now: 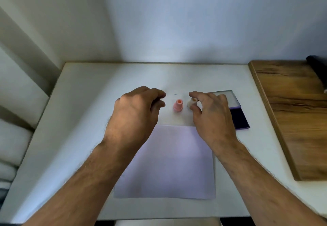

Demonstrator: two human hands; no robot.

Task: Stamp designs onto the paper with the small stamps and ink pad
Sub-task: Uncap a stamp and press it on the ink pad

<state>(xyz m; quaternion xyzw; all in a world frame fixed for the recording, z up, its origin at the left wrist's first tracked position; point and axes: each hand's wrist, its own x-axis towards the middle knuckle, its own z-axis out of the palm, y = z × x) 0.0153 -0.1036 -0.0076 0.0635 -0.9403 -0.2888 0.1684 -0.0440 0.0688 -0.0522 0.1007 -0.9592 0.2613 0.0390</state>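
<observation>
Forearms reach forward; right hand (210, 112) pinches white stamp (192, 102).

No legible text anywhere.

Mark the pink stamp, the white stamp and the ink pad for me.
pink stamp (178, 106), head view, middle of its body
white stamp (192, 102), head view, its visible left side
ink pad (238, 118), head view, dark inked surface

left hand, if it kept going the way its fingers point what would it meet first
The left hand points its curled fingertips to the right, and the pink stamp stands first in that line. The hand's height over the table is unclear, so it might pass above it.
</observation>
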